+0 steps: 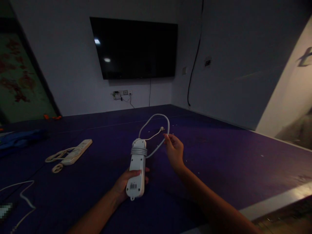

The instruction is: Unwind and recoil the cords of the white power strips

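A white power strip (138, 167) is held up with its back, screws and barcode label facing me. My left hand (124, 182) grips its lower part, thumb across the back and fingertips showing at the right edge. Several turns of grey-white cord (138, 151) wrap around the strip's upper part. From there the cord rises in a loose loop, and my right hand (174, 148) pinches it on the right side, apart from the strip. The plug (162, 129) shows within the loop, on a length of cord running back to the strip's top.
On the purple surface (214, 162) to the left lies another power strip (76, 152) with its cord bundled on it. A white cable (25, 196) and dark blue cloth (23, 138) are further left. A television (136, 48) hangs on the far wall above sockets (122, 93).
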The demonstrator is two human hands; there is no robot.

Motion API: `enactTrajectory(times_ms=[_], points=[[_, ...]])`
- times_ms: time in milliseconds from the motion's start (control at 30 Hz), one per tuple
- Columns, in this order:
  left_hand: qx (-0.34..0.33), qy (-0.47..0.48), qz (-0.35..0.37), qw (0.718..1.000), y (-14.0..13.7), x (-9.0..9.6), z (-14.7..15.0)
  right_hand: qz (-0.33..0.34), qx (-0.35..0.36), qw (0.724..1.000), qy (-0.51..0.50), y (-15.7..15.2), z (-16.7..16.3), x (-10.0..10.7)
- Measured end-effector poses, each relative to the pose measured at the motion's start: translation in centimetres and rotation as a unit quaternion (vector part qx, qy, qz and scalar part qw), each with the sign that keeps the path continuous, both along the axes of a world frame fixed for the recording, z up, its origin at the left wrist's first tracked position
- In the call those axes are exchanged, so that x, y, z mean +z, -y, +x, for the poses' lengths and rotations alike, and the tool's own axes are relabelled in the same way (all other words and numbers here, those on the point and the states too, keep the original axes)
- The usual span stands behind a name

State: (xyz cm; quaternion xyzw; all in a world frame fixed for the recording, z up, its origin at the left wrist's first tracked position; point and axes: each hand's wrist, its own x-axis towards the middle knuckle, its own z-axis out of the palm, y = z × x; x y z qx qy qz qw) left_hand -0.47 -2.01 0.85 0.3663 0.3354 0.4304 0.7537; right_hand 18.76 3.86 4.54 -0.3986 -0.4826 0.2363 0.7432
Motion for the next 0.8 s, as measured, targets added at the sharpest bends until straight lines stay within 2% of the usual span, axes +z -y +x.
enactTrajectory(times_ms=[167, 367, 467, 600, 800], points=[[0.000, 0.000, -0.014, 1.000, -0.1, -0.1, -0.2, 0.001, -0.003, 1.000, 0.013, 0.0, -0.2, -0.2], [0.021, 0.030, -0.008, 0.999, 0.5, 0.7, 0.1, -0.024, -0.018, 1.000, 0.010, -0.9, 0.3, -0.7], [0.020, 0.025, -0.011, 0.999, 0.6, 0.8, 0.0, -0.083, -0.013, 0.996, 0.023, -2.0, 0.9, -1.7], [0.017, 0.019, -0.012, 1.000, 0.3, 0.5, -0.4, -0.205, 0.035, 0.976, 0.070, -3.1, 1.1, -3.0], [0.066, 0.053, -0.036, 0.996, 0.2, 0.5, -0.6, -0.280, 0.081, 0.950, 0.110, -2.8, -0.4, -4.2]])
